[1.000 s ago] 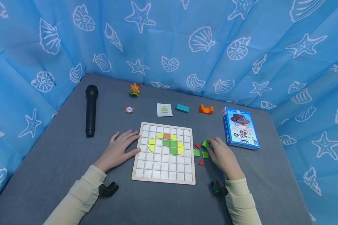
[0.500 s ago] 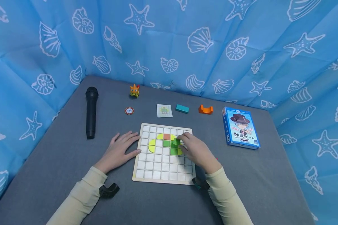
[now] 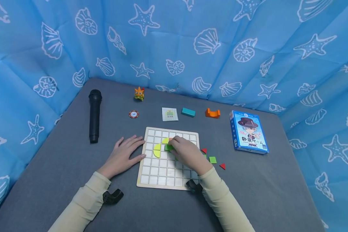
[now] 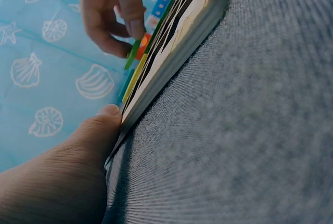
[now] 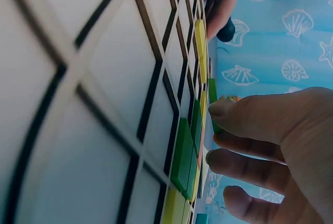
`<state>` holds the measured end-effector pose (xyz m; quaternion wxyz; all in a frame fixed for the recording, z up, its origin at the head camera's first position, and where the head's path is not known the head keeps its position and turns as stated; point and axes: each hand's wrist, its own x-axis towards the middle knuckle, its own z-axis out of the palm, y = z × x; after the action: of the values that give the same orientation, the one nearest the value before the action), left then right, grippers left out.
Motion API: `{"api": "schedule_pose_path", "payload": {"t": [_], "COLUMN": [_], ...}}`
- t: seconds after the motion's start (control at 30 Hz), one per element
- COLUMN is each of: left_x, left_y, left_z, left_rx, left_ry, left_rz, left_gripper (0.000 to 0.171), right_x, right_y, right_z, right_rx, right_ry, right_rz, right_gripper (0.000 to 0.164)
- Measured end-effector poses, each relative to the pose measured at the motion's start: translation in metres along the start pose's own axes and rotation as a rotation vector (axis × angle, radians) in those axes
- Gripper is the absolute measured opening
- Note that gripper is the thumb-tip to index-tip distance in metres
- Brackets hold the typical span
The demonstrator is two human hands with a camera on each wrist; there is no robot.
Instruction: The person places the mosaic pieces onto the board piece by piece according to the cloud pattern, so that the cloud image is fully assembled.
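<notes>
My right hand is over the white gridded board, pinching a green square tile between thumb and fingertips. In the left wrist view, that tile appears tilted, just above the board's surface. Yellow quarter-round tiles and other green tiles sit in the grid; my right hand covers part of this pattern in the head view. My left hand lies flat with fingers spread, its fingertips at the board's left edge.
Right of the board lie a green square and red triangles. Behind it are a pattern card, teal block, orange block, poker chip and toy figure. A microphone and blue box flank them.
My right hand has picked up a green square tile from right of the board and carried it left over the grid. One red triangle has shifted right. My left hand has stayed put.
</notes>
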<state>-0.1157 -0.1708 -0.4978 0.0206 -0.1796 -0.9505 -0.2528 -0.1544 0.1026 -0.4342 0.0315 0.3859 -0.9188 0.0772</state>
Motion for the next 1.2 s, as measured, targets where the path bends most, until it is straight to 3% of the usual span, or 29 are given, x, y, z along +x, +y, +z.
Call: {"api": "schedule_pose_path", "payload": {"t": [0.4,1.2], "left_x": [0.000,-0.001], "left_y": [0.001,0.002], "left_z": [0.000,0.000], "left_rx": [0.004,-0.010], "left_ry": [-0.005,0.015], "left_rz": [-0.012,0.006], "left_gripper": [0.063,0.062], "right_x": [0.010,0.011], "right_y": [-0.008,-0.007], "right_z": [0.003,0.007], "right_rx": [-0.038,-0.048], "right_ry": [-0.003,0.014], "right_rz": [-0.042,-0.077], "right_gripper": [0.018,0.016]}}
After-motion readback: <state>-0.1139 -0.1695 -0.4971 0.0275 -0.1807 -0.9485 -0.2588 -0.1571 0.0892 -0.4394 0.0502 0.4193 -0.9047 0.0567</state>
